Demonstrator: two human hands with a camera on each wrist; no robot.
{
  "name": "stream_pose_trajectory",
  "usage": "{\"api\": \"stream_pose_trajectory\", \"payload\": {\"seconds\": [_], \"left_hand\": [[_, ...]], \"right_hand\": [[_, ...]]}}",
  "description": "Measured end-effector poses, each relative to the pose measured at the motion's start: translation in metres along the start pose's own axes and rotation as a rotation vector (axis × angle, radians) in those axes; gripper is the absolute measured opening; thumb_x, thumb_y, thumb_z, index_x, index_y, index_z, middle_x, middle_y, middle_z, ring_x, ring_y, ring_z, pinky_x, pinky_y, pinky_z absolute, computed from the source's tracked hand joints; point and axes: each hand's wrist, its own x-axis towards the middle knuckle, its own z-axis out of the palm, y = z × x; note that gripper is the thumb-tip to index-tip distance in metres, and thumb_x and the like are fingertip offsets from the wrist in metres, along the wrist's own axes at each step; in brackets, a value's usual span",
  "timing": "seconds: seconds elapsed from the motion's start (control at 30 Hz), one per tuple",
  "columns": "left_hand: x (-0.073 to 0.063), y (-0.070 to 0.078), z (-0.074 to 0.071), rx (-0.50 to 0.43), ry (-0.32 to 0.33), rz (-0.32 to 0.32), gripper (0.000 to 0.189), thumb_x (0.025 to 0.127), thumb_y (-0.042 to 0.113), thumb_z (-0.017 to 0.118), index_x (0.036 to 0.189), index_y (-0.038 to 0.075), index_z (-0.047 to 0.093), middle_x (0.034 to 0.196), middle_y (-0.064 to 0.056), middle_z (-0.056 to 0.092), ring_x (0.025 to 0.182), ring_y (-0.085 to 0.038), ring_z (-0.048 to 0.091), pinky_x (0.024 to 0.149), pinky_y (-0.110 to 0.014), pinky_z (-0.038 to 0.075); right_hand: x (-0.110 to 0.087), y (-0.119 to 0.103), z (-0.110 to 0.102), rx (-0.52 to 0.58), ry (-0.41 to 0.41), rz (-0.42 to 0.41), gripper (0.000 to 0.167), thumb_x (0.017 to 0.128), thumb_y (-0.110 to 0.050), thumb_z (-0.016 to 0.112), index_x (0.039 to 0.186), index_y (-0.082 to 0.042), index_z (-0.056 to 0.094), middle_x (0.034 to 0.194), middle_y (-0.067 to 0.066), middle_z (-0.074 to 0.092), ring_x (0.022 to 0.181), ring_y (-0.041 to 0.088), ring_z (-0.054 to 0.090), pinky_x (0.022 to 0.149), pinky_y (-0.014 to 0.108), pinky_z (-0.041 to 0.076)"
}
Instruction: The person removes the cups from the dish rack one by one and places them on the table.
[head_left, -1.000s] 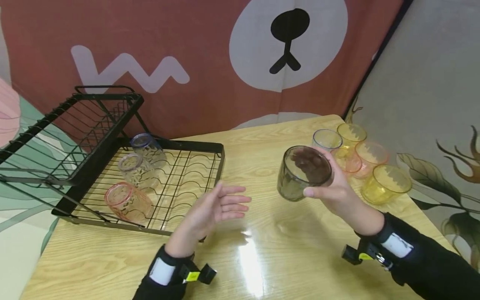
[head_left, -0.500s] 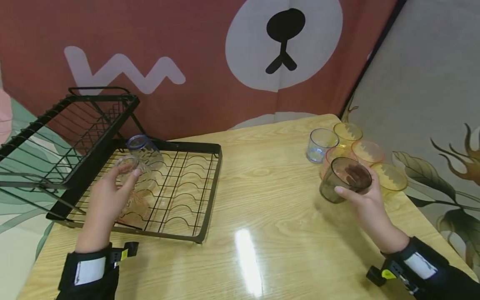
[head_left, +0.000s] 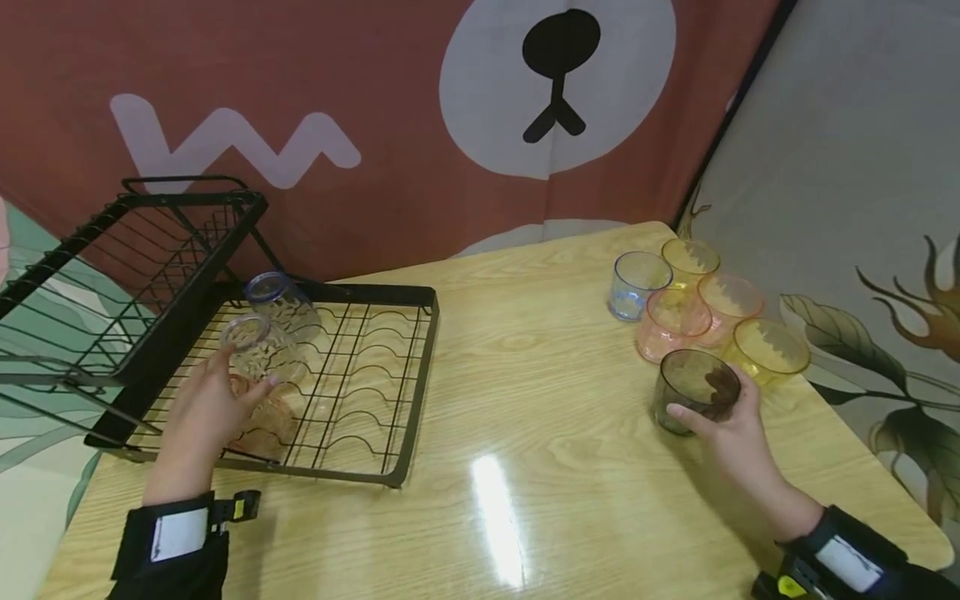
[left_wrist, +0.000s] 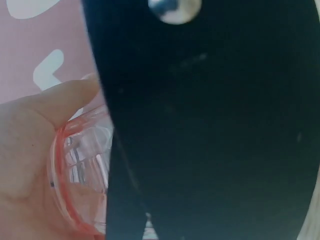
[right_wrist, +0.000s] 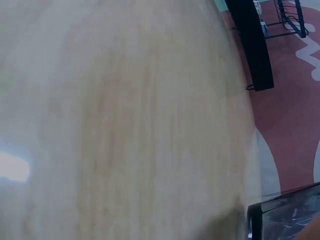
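In the head view my left hand (head_left: 202, 412) reaches into the dish rack (head_left: 431, 375), thumb and fingers around a pink glass (head_left: 268, 427) that lies tilted on the wires. The glass's pink rim (left_wrist: 62, 185) shows beside my thumb in the left wrist view; a dark panel covers much of it. My right hand (head_left: 731, 437) grips a smoky grey glass (head_left: 678, 398), upright and low over the table at the right. Part of that dark glass (right_wrist: 280, 220) appears at the corner of the right wrist view.
A clear glass (head_left: 273, 354) and a blue-rimmed glass (head_left: 288, 307) lean in the rack behind the pink one. A blue glass (head_left: 628, 292), a pink glass (head_left: 663, 333), a yellow glass (head_left: 768, 354) and others stand at the table's right. An upper rack tier (head_left: 191, 283) rises at left.
My left hand has moved left from beside the rack to the clear glass, then down to the pink one. My right hand has carried the grey glass right and lower, near the other glasses.
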Motion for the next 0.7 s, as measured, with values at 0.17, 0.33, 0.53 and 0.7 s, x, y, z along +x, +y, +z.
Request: {"api": "stream_pose_trajectory", "payload": {"seconds": [0.17, 0.33, 0.53, 0.7], "left_hand": [[-0.006, 0.002, -0.001, 0.033, -0.018, 0.0, 0.104, 0.089, 0.06, 0.058, 0.145, -0.018, 0.018, 0.129, -0.047, 0.037, 0.116, -0.061, 0.038, 0.092, -0.069, 0.036], [-0.016, 0.001, -0.006, 0.102, -0.126, 0.003, 0.101, 0.082, 0.046, 0.074, 0.137, -0.024, 0.028, 0.126, -0.05, 0.035, 0.112, -0.064, 0.037, 0.089, -0.07, 0.037], [-0.02, 0.007, -0.009, 0.083, -0.125, 0.04, 0.092, 0.076, 0.049, 0.079, 0.129, -0.016, 0.043, 0.111, -0.041, 0.053, 0.095, -0.056, 0.054, 0.07, -0.059, 0.048], [-0.027, 0.024, -0.008, 0.045, -0.033, 0.086, 0.093, 0.073, 0.058, 0.079, 0.123, -0.014, 0.048, 0.094, -0.034, 0.06, 0.075, -0.044, 0.059, 0.057, -0.049, 0.048]], "right_hand": [[-0.001, 0.008, 0.002, 0.157, 0.039, -0.048, 0.075, 0.078, 0.026, 0.061, 0.135, -0.012, 0.03, 0.125, 0.003, 0.035, 0.114, 0.012, 0.038, 0.081, 0.009, 0.045], [-0.002, 0.011, -0.002, 0.042, 0.018, 0.096, 0.068, 0.084, 0.01, 0.068, 0.137, -0.008, 0.028, 0.133, 0.005, 0.035, 0.13, 0.019, 0.035, 0.09, 0.008, 0.041], [-0.004, 0.009, -0.007, -0.172, 0.005, 0.28, 0.08, 0.094, -0.016, 0.065, 0.147, 0.005, 0.009, 0.146, 0.023, 0.027, 0.136, 0.025, 0.031, 0.088, 0.005, 0.037], [-0.002, 0.005, -0.008, -0.176, -0.006, 0.346, 0.085, 0.098, -0.021, 0.06, 0.151, 0.007, -0.001, 0.155, 0.027, 0.012, 0.144, 0.036, 0.015, 0.105, 0.015, 0.032]]}}
